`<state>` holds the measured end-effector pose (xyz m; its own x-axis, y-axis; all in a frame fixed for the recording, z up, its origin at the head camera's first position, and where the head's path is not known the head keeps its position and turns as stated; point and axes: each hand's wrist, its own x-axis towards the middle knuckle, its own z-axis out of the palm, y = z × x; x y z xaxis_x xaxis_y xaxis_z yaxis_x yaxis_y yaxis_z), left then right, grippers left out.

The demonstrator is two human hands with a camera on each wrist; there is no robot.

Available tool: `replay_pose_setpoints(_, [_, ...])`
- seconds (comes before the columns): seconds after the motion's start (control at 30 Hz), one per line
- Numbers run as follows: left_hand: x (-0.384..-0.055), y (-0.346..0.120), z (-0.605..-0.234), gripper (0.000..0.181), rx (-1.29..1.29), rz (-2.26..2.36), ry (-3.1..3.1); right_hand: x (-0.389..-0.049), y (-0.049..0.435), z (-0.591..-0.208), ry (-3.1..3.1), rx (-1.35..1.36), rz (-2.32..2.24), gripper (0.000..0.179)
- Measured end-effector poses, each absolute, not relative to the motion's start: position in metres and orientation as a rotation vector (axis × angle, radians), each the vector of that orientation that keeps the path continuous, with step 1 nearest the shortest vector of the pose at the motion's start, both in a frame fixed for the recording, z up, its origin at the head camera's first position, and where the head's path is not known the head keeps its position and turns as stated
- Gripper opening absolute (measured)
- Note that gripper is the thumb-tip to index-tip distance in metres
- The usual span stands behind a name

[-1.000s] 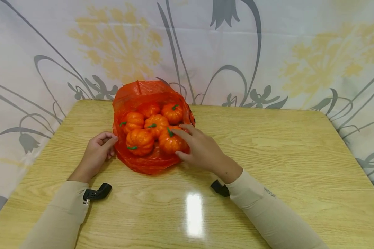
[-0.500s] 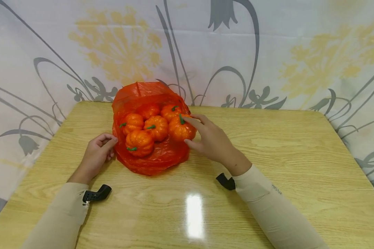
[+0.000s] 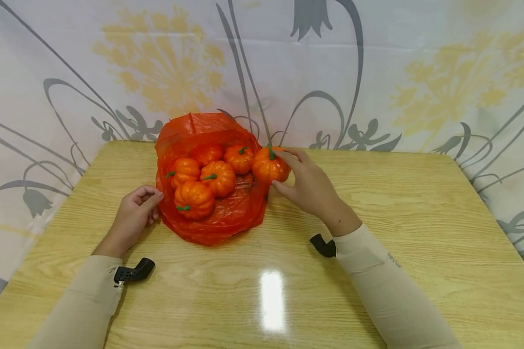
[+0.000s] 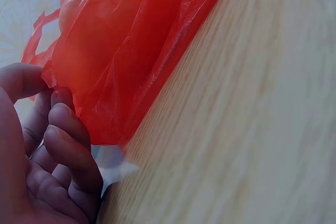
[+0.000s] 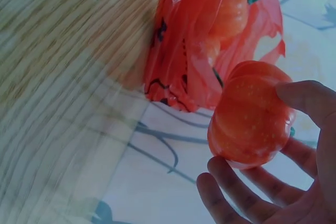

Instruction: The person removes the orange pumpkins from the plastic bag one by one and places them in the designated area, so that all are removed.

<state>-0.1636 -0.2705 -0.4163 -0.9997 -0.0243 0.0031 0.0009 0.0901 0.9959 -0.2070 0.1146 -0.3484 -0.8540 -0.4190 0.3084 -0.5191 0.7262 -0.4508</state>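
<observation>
A red translucent plastic bag [image 3: 227,223] stands wide-mouthed on the table, with several small orange toy pumpkins [image 3: 194,199] with green stems inside it. My left hand [image 3: 135,213] pinches the bag's left rim between thumb and fingers; the left wrist view shows the pinched plastic bag [image 4: 121,77] up close. At the bag's right rim my right hand [image 3: 307,184] grips one pumpkin [image 3: 270,166] between thumb and fingertips. In the right wrist view that pumpkin [image 5: 252,114] is held up, apart from the table, beside the bag's printed side.
The wooden table [image 3: 401,232] extends right and toward me. Behind it hangs a white floral-patterned cloth [image 3: 262,63]. A black bracket [image 3: 135,270] sits at my left wrist and another black bracket [image 3: 323,245] at my right wrist.
My right hand has lifted the pumpkin from the bag's front right, moving it up and right to the rim. The left hand has kept its pinch on the bag.
</observation>
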Motion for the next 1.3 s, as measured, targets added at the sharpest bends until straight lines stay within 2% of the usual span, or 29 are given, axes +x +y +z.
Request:
replay_pose_setpoints(0.63, [-0.162,-0.271,-0.415,0.007,0.037,-2.127,-2.300,-0.227,0.136,-0.356,-2.829,0.478,0.870,0.065])
replay_pose_setpoints(1.3, [-0.163,-0.269,-0.414,0.007,0.029,-2.112,-2.297,-0.242,0.152,-0.369,-2.961,0.448,0.821,0.067])
